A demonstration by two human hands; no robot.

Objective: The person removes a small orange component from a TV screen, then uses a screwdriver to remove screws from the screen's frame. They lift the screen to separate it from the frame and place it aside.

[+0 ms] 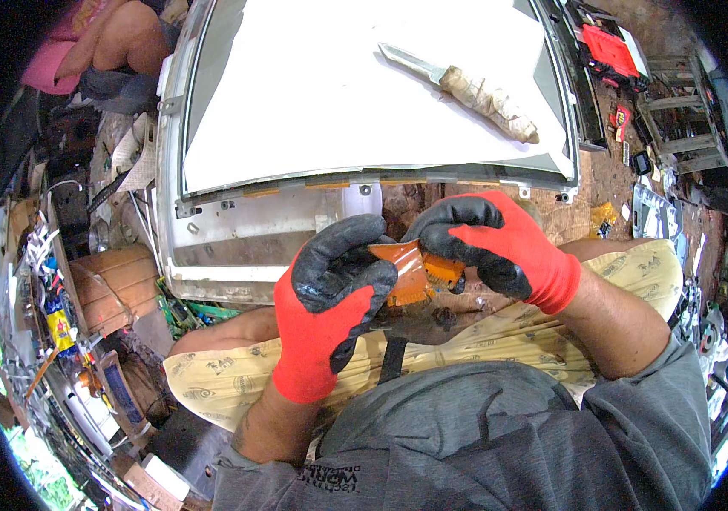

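In front of my belly I hold a thin, bendy orange piece [408,274], see-through in part, which looks like plastic film or a flexible circuit. It is bent, with one face glossy and a brighter orange part toward the right. My left hand [334,294], in a red and black glove, is closed with thumb and fingers at its left edge. My right hand [500,247], gloved alike, pinches its upper right side; the fingertips hide part of it. Beyond my hands, a knife [487,102] with a tape-wrapped handle lies on a white sheet [313,94], blade pointing left.
The sheet lies on a large framed panel [168,153]. A red tool case [611,51] and a wooden rack [679,119] are at the far right. Mixed scrap [61,315] piles up on the left. Another person's bare leg [129,38] shows at the far left.
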